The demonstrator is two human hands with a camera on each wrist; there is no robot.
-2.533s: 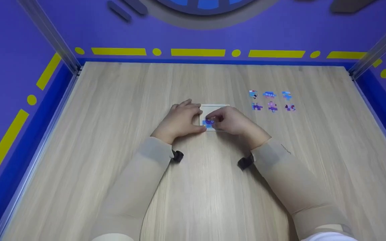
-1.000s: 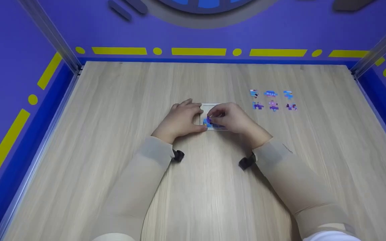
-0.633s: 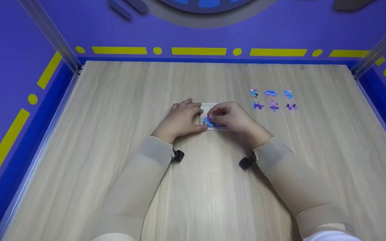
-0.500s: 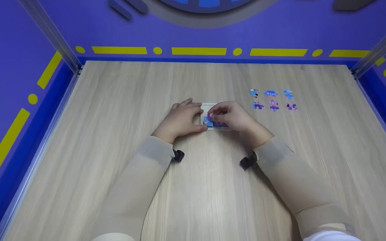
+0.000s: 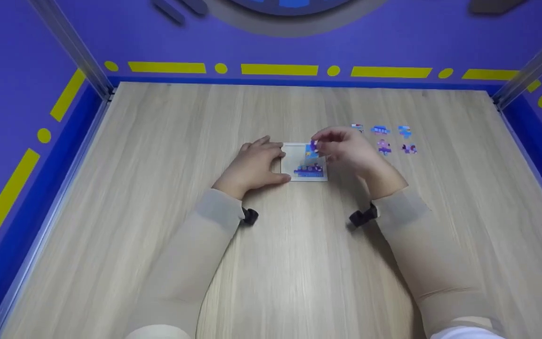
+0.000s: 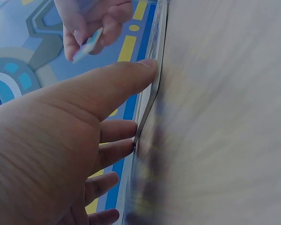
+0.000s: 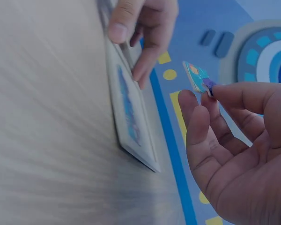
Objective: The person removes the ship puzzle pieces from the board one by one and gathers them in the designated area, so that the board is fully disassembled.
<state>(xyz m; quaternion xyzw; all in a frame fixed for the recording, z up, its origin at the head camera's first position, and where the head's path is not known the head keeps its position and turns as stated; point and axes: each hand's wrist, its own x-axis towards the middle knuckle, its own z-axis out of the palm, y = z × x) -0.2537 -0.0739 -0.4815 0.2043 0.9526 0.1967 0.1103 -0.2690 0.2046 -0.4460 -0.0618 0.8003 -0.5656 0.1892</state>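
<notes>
1. Left hand [image 5: 254, 165], centre of the frame. Grip loosely spread, clasping nothing; thumb and fingertips rest along the edge of the tray.
2. Right hand [image 5: 352, 150], right of centre, raised above the worktop. Grip pinching one puzzle piece between thumb and fingers.
3. Puzzle piece [image 7: 198, 78], in the right hand. Turquoise with an orange-yellow patch and a purple part; tilted and clear of the tray. In the head view it appears over the tray's upper right.
4. Tray [image 5: 291, 159], one, pale, square, with a low rim. Flat on the worktop at the centre of the frame, between the hands.
5. Placed pieces [image 5: 309, 171], purple and blue, in the tray's lower right part. Count cannot be told.
6. Loose pieces, five in sight, flat on the worktop, right of centre. Upper row: a part-hidden piece [image 5: 357, 126] just beside the right hand, a blue-and-purple piece [image 5: 380, 130], a blue piece [image 5: 404, 131]. Lower row: a pink-and-purple piece [image 5: 384, 147], a dark multicoloured piece [image 5: 409, 149].
7. Worktop [image 5: 181, 141], pale wood grain.
8. Back wall [image 5: 111, 28], violet-blue with yellow bars and dots, top of the frame.
9. Sleeves [image 5: 191, 249], beige, one per arm, lower left and lower right.
</notes>
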